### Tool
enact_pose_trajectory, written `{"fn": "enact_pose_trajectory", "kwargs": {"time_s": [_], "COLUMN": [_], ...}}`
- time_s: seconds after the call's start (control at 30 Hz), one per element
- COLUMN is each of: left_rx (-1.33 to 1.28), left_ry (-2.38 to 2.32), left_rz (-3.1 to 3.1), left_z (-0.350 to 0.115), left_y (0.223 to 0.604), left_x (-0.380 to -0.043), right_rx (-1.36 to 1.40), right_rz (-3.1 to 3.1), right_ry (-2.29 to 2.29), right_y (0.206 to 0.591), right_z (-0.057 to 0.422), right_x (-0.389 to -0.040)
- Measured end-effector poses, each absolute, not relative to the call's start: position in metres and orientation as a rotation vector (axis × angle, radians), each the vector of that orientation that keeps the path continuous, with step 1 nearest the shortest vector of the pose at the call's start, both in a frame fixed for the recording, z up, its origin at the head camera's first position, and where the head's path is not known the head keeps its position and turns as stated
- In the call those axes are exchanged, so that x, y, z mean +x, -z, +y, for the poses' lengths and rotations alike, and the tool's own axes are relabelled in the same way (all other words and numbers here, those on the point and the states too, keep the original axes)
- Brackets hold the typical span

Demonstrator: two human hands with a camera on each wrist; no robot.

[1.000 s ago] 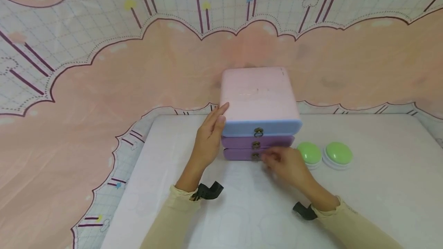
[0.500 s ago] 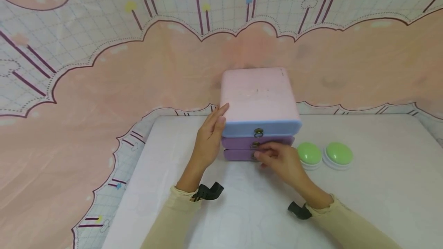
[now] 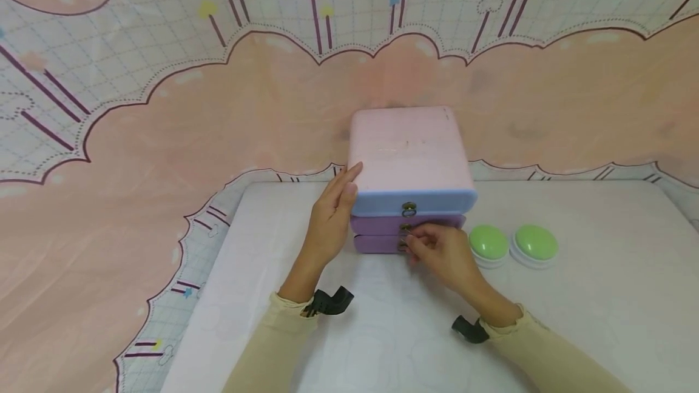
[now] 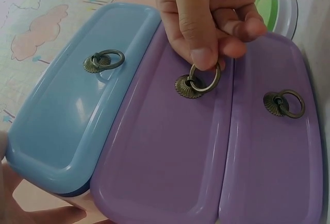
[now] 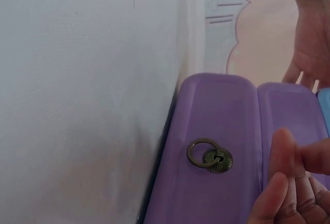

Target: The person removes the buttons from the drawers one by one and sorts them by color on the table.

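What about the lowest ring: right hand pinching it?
No, the right hand pinches the middle ring; the lowest ring hangs free.

Right of the frame's centre, a white-rimmed green dome sits just beside a second green dome (much alike) on the white table. A printed backdrop, with peach clouds and stars, spans the upper frame.

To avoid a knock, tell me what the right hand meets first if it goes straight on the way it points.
Probably the purple middle drawer, at a slant, beyond the ring pull the right hand pinches; depth is unclear.
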State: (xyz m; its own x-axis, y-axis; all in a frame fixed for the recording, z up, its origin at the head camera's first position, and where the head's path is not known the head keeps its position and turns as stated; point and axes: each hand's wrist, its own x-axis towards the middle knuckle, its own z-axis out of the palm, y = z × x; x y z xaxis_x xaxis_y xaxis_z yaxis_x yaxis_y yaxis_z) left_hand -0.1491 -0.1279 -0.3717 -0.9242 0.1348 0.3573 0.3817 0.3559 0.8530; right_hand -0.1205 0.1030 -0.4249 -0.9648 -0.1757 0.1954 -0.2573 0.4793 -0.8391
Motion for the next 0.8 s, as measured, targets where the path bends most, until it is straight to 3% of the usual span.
{"fn": "enact_pose_trajectory", "kwargs": {"time_s": [0.8], "left_rx": [-0.432], "left_ry": [1.562], "left_rz": [-2.439], "left_z": [-0.128], "left_y": [0.372], "left_x": [-0.149], "right_rx": [0.444], "right_rz": [-2.796], "right_ry": [-1.491], "right_y": [0.414], "right_z": [0.107], "right_x": [-0.107]}}
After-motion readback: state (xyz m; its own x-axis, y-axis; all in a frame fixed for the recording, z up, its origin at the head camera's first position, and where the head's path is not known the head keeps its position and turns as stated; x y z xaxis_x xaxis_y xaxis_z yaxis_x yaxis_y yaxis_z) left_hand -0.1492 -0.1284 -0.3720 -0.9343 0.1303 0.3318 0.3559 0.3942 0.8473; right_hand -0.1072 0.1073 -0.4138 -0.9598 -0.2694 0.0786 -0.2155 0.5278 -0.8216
